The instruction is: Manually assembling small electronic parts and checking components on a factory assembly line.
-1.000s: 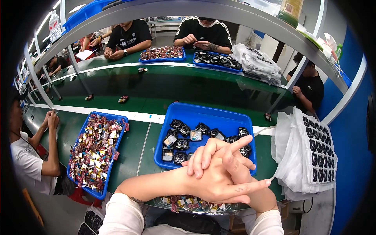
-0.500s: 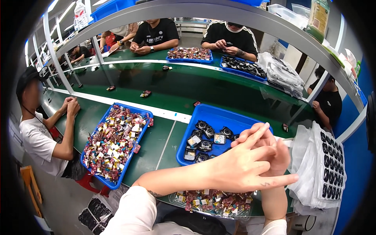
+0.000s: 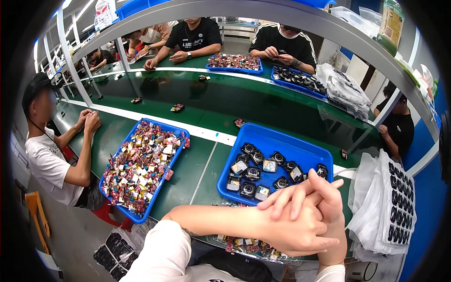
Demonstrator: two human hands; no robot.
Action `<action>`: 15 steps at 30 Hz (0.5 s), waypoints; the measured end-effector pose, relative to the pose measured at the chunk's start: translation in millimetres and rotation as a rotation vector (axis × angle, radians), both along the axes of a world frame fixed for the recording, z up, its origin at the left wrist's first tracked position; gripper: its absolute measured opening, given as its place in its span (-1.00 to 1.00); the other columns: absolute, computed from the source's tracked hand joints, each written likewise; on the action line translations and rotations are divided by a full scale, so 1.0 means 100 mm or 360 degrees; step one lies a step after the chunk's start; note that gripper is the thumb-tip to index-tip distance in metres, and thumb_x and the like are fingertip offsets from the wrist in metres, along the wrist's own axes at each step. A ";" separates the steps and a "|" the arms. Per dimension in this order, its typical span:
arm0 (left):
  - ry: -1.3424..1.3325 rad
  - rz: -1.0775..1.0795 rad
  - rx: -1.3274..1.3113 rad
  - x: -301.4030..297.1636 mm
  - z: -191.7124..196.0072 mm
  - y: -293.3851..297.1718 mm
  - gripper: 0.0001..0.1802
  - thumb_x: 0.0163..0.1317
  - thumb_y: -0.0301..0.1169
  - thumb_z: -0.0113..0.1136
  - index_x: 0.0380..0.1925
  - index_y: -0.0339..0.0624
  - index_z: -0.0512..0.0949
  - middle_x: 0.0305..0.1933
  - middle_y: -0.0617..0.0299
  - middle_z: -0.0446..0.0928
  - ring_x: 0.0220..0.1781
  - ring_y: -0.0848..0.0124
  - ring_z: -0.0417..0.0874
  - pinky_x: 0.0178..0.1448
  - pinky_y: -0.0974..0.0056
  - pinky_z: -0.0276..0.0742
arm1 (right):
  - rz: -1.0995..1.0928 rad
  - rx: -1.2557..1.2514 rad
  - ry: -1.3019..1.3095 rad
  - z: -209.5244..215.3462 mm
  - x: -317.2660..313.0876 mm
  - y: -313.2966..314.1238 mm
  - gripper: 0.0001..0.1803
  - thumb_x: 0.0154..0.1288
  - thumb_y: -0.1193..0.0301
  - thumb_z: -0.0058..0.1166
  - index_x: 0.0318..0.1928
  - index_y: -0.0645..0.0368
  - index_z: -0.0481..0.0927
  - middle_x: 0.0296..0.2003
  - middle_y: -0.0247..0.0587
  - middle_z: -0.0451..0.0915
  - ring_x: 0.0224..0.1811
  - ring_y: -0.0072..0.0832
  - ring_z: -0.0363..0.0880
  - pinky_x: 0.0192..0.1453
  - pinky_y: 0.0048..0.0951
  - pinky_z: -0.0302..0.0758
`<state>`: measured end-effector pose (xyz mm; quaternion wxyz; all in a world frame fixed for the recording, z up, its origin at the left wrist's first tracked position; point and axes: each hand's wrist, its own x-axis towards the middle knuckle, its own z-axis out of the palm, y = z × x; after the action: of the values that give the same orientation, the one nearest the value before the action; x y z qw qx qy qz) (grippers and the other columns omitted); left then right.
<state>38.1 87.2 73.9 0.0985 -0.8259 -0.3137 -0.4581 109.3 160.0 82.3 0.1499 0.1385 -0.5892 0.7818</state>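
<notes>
My left hand (image 3: pixel 295 234) and my right hand (image 3: pixel 329 199) are clasped together above the near edge of the table, fingers crossed over each other. Some fingers lie bent across the other hand, while a few tips point up and outward. No part or tool shows between them. Just beyond, a blue tray (image 3: pixel 286 133) holds several round black watch-like cases (image 3: pixel 252 174), some with a pale square module showing. Under my forearms lies a clear tray of small red circuit boards (image 3: pixel 251 246), partly hidden by my arms.
Left stands a blue tray (image 3: pixel 180 159) heaped with small boards (image 3: pixel 141 174). White sheets with black parts (image 3: pixel 399 202) are stacked at right. A green conveyor (image 3: pixel 216 105) carries scattered pieces beyond. A grey frame bar (image 3: pixel 277 18) spans overhead. One person (image 3: pixel 61 155) sits left; others work opposite.
My hands have moved down and closed more tightly together, uncovering more black cases. The view has shifted slightly. Across the conveyor, one person's hands have moved apart.
</notes>
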 end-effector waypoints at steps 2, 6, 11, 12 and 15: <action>-0.0027 -0.0025 -0.0003 0.06 -0.01 -0.01 -0.68 0.13 -0.40 0.14 -0.08 -0.13 0.62 -0.64 0.21 0.45 -0.54 0.26 0.53 0.16 -0.35 0.36 | 0.0022 -0.0455 -0.0101 0.04 -0.01 -0.05 -0.37 0.51 0.11 -0.44 -0.40 0.35 0.57 -0.62 -0.06 0.45 -0.54 -0.15 0.52 -0.30 -0.20 0.60; -0.0502 -0.0095 0.0068 0.17 -0.04 0.01 -0.75 0.18 -0.31 0.17 -0.15 0.00 0.67 -0.58 0.08 0.49 -0.29 -0.03 0.55 0.19 -0.26 0.33 | -0.0025 -0.0114 -0.0288 0.07 -0.02 0.03 -0.31 0.52 0.07 -0.44 -0.68 0.21 0.44 -0.68 -0.05 0.44 -0.57 -0.22 0.52 -0.37 -0.26 0.58; -0.0363 -0.0029 0.0237 0.14 0.00 0.07 -0.77 0.18 -0.37 0.16 -0.18 -0.12 0.65 -0.50 0.14 0.54 -0.38 0.19 0.53 0.02 0.01 0.40 | -0.0259 0.0172 -0.0064 0.07 -0.03 0.06 -0.39 0.52 0.12 -0.29 -0.54 0.31 0.55 -0.59 -0.14 0.57 -0.55 -0.48 0.53 -0.37 -0.53 0.49; -0.0332 -0.0004 0.0265 0.12 0.00 0.07 -0.78 0.18 -0.38 0.16 -0.18 -0.14 0.64 -0.49 0.15 0.55 -0.39 0.23 0.53 -0.01 0.06 0.41 | -0.0279 0.0143 -0.0113 0.09 -0.01 0.04 -0.41 0.51 0.15 -0.28 -0.54 0.32 0.54 -0.59 -0.12 0.56 -0.54 -0.44 0.54 -0.35 -0.49 0.51; -0.0238 0.0055 0.0353 0.05 0.01 0.08 -0.79 0.18 -0.42 0.16 -0.20 -0.21 0.63 -0.44 0.18 0.58 -0.44 0.36 0.51 -0.11 0.22 0.45 | -0.0350 0.0062 -0.0260 0.14 0.05 0.02 -0.47 0.50 0.23 -0.23 -0.55 0.36 0.48 -0.60 -0.06 0.53 -0.48 -0.34 0.59 -0.30 -0.38 0.59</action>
<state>43.2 95.7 75.4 0.1734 -0.7680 -0.2818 -0.5484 114.6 161.8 96.5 0.1835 0.0118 -0.6263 0.7576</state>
